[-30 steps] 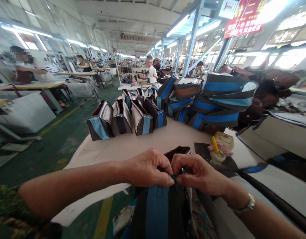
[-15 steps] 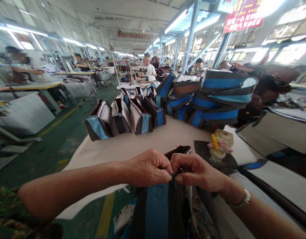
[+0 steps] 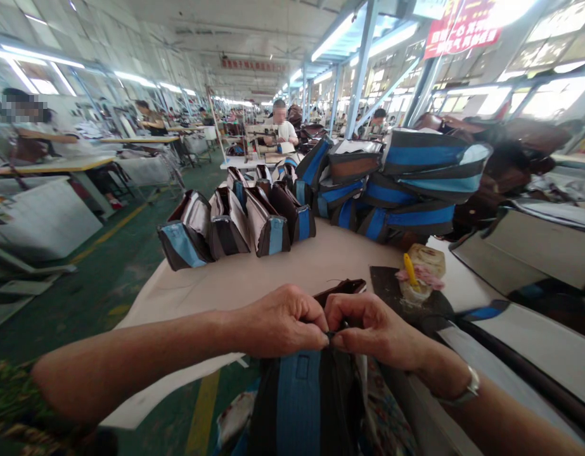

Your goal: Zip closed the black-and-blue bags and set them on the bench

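Close to me stands a dark grey bag (image 3: 299,399) with a blue stripe down its side, its brown inner edge showing beyond my hands. My left hand (image 3: 289,323) pinches the bag's top edge between thumb and forefinger. From the other side my right hand (image 3: 371,326), with a metal bracelet at the wrist, pinches the same edge. The two thumb tips almost meet there. What lies right between the fingertips is hidden.
Several unfinished bags (image 3: 268,234) stand on the pale table (image 3: 216,285). Blue-striped pieces (image 3: 420,183) are stacked behind. A yellow-handled brush (image 3: 410,269) rests in a container at right, on a dark mat (image 3: 385,294). Co-workers (image 3: 285,130) sit farther back.
Both hands keep their pinch on the bag's edge, with only slight finger movement. The view has shifted a little.
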